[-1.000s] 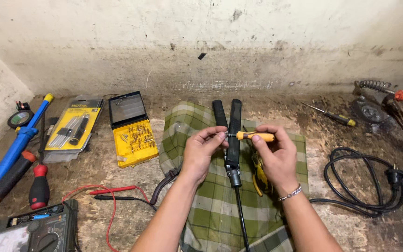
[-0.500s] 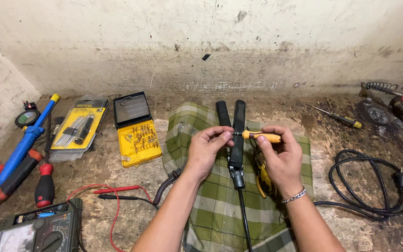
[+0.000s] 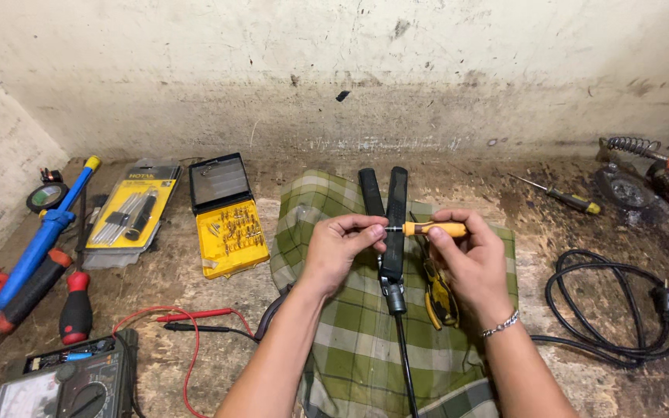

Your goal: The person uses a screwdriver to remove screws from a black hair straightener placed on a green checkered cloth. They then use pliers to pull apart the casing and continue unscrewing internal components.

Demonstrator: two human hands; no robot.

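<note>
A black hair straightener [image 3: 393, 224] lies on a green checked cloth [image 3: 354, 340], its two plates pointing away from me and its cord running toward me. My left hand [image 3: 342, 246] pinches the straightener's body at its left side, where the metal tip of a small screwdriver meets it. My right hand [image 3: 466, 259] holds the orange-handled screwdriver [image 3: 433, 229] level, its tip pressed against the straightener from the right. Yellow-handled pliers [image 3: 437, 298] lie on the cloth under my right hand.
Left of the cloth: an open yellow bit case [image 3: 230, 232], a packaged tool set [image 3: 132, 213], a blue tool [image 3: 40, 236], red-and-black screwdrivers [image 3: 77, 310], a multimeter [image 3: 63, 383] with red and black probes. Right: coiled black cable [image 3: 617, 306], another screwdriver [image 3: 567, 197], soldering iron stand [image 3: 644, 166].
The view has shifted slightly down and right. My hands keep the same hold on the straightener and screwdriver, with only small finger movement.
</note>
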